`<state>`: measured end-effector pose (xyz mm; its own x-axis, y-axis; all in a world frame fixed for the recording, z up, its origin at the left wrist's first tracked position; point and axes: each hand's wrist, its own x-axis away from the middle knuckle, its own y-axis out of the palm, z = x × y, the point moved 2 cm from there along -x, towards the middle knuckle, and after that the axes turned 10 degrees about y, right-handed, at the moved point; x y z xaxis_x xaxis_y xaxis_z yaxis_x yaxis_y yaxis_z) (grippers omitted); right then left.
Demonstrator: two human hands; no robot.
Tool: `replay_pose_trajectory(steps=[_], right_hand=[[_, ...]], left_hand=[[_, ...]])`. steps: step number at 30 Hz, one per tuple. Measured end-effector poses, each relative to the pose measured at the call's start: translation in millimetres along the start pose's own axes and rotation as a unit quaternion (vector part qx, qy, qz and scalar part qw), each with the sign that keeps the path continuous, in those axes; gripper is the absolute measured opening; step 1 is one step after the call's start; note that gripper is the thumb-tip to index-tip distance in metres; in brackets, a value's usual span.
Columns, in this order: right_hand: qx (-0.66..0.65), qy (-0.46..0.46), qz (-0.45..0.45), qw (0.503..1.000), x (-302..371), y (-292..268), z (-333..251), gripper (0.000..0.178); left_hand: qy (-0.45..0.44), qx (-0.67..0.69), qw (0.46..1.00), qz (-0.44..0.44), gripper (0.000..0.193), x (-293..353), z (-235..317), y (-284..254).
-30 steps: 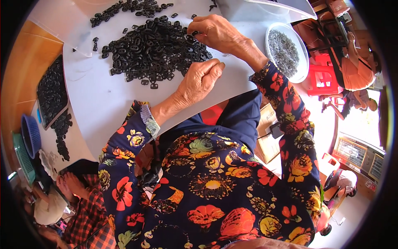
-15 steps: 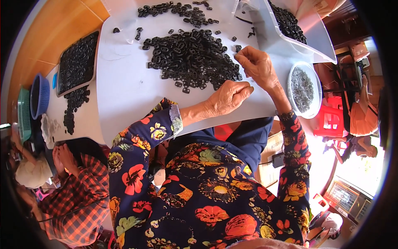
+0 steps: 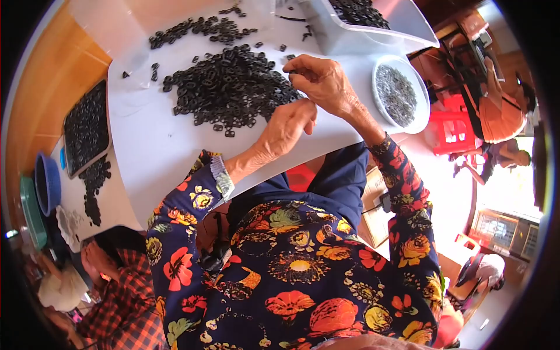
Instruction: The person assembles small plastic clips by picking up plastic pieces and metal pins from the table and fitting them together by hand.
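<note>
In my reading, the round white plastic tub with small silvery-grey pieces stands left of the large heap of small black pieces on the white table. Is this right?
The side is wrong: the round white plastic tub with small silvery-grey pieces stands right of the large heap of small black pieces on the white table, as the head view shows.

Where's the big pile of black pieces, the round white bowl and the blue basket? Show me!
Pile of black pieces (image 3: pixel 224 87): head view, middle of the heap.
Round white bowl (image 3: pixel 424 102): head view, its wall, on the right.
Blue basket (image 3: pixel 51 182): head view, its side.
</note>
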<state>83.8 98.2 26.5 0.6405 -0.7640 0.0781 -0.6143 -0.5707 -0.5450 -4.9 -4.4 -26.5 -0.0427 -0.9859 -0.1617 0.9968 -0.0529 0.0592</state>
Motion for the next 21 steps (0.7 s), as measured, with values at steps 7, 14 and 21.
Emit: replay_pose_trajectory(steps=[7, 14, 21], right_hand=[[0.016, -0.137, 0.164, 0.977, 37.8, -4.6, 5.9, 0.034], [0.046, -0.193, 0.163, 0.967, 52.8, 22.3, 1.3, 0.045], [-0.076, -0.163, 0.142, 0.973, 49.0, 38.6, 5.4, 0.043]], left_hand=[[-0.008, 0.233, 0.967, 0.106, 0.034, -8.0, 0.0, -8.1], [0.014, 0.238, 0.963, 0.124, 0.014, -0.4, 13.5, -20.3], [0.154, -0.164, 0.968, 0.111, 0.026, 36.2, 55.7, -54.6]])
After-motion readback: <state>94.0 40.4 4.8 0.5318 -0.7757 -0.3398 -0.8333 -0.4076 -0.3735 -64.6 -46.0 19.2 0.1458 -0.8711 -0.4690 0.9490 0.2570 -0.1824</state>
